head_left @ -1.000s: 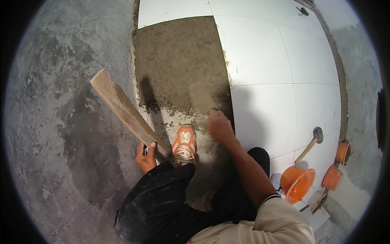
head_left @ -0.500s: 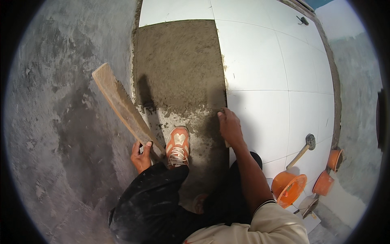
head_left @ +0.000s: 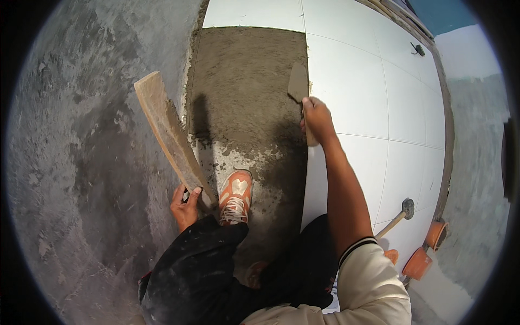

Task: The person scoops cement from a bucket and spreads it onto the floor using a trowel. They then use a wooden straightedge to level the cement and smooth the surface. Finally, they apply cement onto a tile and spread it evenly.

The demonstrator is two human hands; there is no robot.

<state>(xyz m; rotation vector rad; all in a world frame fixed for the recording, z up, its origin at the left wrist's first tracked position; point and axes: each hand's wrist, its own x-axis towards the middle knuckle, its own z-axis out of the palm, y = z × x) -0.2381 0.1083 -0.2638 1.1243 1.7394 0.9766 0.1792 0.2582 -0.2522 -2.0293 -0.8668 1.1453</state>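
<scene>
In my right hand (head_left: 318, 120) is a trowel (head_left: 297, 85), its wooden handle in the closed fingers. The blade lies over the right edge of a patch of wet mortar (head_left: 244, 81), close to the white tiles. My left hand (head_left: 186, 207) grips the lower end of a long wooden board (head_left: 170, 135) between thumb and fingers. The board tilts up and to the left, with mortar stuck along its right edge. Below the patch, loose crumbs of mortar lie on the rough floor by my orange and white shoe (head_left: 236, 196).
White floor tiles (head_left: 357, 97) run along the right side and across the far end. A mallet (head_left: 400, 216) lies on them, with orange buckets (head_left: 417, 264) by the wall. A small dark tool (head_left: 417, 50) rests at the far right. Bare grey concrete (head_left: 97, 162) spreads on the left.
My right hand has moved forward along the tile edge, bringing the trowel blade into clear view over the mortar. My left hand still holds the board, which has shifted slightly.
</scene>
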